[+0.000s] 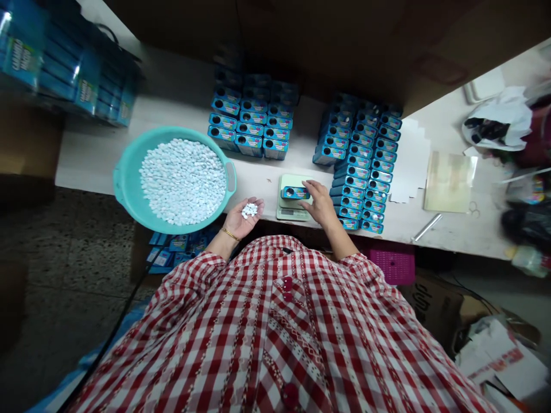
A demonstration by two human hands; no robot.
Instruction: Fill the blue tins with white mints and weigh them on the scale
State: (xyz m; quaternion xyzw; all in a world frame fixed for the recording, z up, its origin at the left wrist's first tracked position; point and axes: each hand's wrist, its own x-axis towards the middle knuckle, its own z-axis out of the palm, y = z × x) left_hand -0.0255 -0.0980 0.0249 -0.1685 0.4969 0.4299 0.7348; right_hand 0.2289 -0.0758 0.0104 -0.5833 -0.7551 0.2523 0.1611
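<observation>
My left hand (241,218) lies palm up, cupped around a small heap of white candies (249,210), just right of a teal basin (124,183) full of the same white candies. A blue tin (295,193) lies on a small pale-green scale (287,213) at the table's front edge. My right hand (318,203) hovers over the scale, fingertips pinched at the right end of the tin. Whether it grips the tin is unclear.
Two blocks of stacked blue tins stand on the white table, one behind the scale (252,123) and one to its right (361,166). Flat white cards (408,166), a board (447,180) and bags (499,123) lie further right. A pink basket (394,265) and boxes sit below.
</observation>
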